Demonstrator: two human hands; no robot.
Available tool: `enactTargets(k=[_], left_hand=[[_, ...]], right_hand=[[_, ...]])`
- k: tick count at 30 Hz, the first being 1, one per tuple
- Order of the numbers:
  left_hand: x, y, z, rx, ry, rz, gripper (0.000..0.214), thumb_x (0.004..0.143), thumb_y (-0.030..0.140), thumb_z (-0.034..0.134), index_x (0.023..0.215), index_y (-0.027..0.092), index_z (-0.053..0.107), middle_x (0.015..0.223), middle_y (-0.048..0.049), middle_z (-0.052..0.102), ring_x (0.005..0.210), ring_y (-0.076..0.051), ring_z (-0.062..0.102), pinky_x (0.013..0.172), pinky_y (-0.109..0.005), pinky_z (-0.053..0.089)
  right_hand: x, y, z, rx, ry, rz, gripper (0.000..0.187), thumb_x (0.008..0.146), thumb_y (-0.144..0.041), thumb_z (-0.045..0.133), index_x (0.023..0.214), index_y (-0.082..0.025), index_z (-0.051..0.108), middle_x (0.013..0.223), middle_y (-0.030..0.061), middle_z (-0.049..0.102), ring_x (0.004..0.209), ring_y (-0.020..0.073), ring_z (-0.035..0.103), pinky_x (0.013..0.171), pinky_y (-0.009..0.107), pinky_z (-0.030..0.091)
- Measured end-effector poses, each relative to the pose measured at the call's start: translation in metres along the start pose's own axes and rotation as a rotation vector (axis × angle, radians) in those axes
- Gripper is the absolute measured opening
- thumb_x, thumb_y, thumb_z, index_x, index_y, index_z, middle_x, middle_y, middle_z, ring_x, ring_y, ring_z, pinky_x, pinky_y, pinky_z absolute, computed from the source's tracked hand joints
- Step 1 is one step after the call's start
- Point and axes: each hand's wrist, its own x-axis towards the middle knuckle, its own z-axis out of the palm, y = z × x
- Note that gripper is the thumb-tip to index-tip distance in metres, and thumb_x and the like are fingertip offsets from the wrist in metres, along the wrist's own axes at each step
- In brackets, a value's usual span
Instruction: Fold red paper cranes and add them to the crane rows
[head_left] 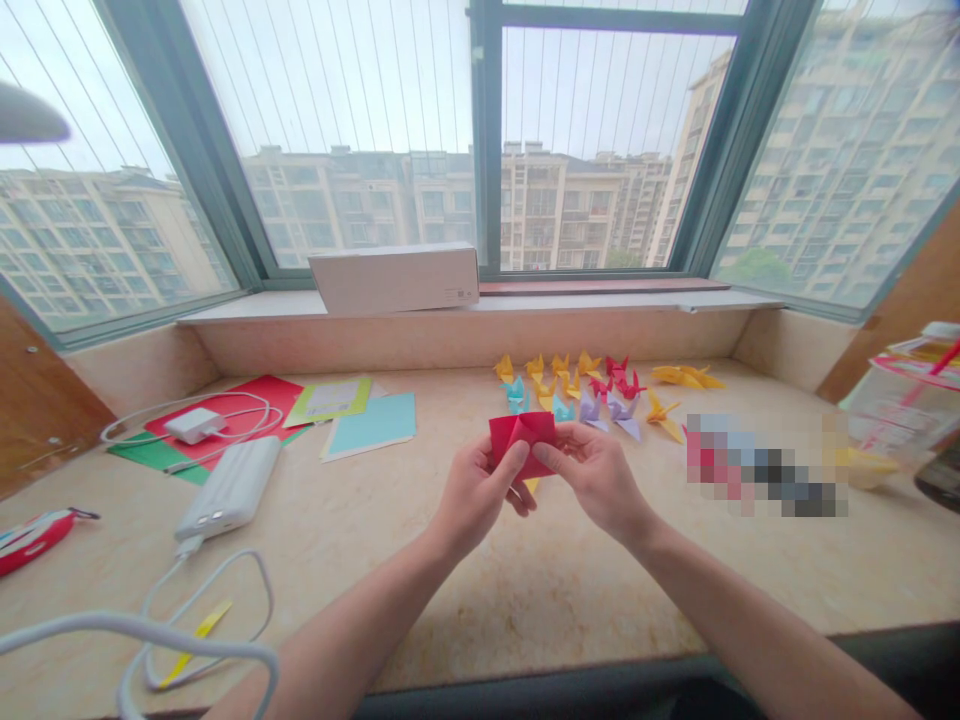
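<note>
A folded red paper (523, 438) is held just above the stone counter (525, 580), pinched on its left by the left hand (477, 492) and on its right by the right hand (594, 473), with small paper cranes (581, 392) lying behind.

The red folded sheet (523, 440) is matt paper, as are the small folded figures (577, 390) at 1 o'clock of it. The counter (525, 590) is mottled beige stone, smooth and faintly glossy. At 9 o'clock the power bank (229, 487) is white ribbed plastic with a satin finish; the box (395, 278) at 11 o'clock is matt cardboard.
</note>
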Motion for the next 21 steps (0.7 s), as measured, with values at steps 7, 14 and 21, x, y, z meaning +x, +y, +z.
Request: enactTargets(k=[7,14,21], left_hand=[[0.0025,-0.0035,-0.0013,-0.075,0.027,0.041,0.055,0.083,0.047,0.069,0.122,0.017,0.044,0.078,-0.0047,0.073,0.042,-0.014,0.064,0.037,-0.021,0.049],[0.0015,-0.0003,-0.0003,-0.100,0.045,0.081,0.071,0.083,0.045,0.069,0.139,0.019,0.033,0.095,-0.0099,0.073,0.049,-0.015,0.068,0.043,-0.024,0.055],[0.0039,-0.0034,-0.0037,-0.085,0.077,0.091,0.048,0.092,0.052,0.053,0.121,0.013,0.051,0.075,-0.0054,0.072,0.049,-0.016,0.068,0.044,-0.024,0.054]], right_hand=[[-0.0001,0.0015,0.0025,-0.003,0.076,-0.105,0.044,0.081,-0.039,0.074,0.119,-0.023,0.059,0.090,0.0039,0.072,0.077,0.0183,0.067,0.071,0.035,0.056],[0.0025,0.0070,0.0004,0.008,0.113,-0.155,0.054,0.084,-0.036,0.071,0.132,-0.028,0.047,0.090,0.0024,0.071,0.075,0.0180,0.066,0.071,0.035,0.056],[0.0018,0.0067,-0.0022,-0.178,0.084,-0.249,0.014,0.086,-0.032,0.068,0.097,-0.025,0.069,0.090,0.0037,0.067,0.075,0.0172,0.061,0.071,0.034,0.053]])
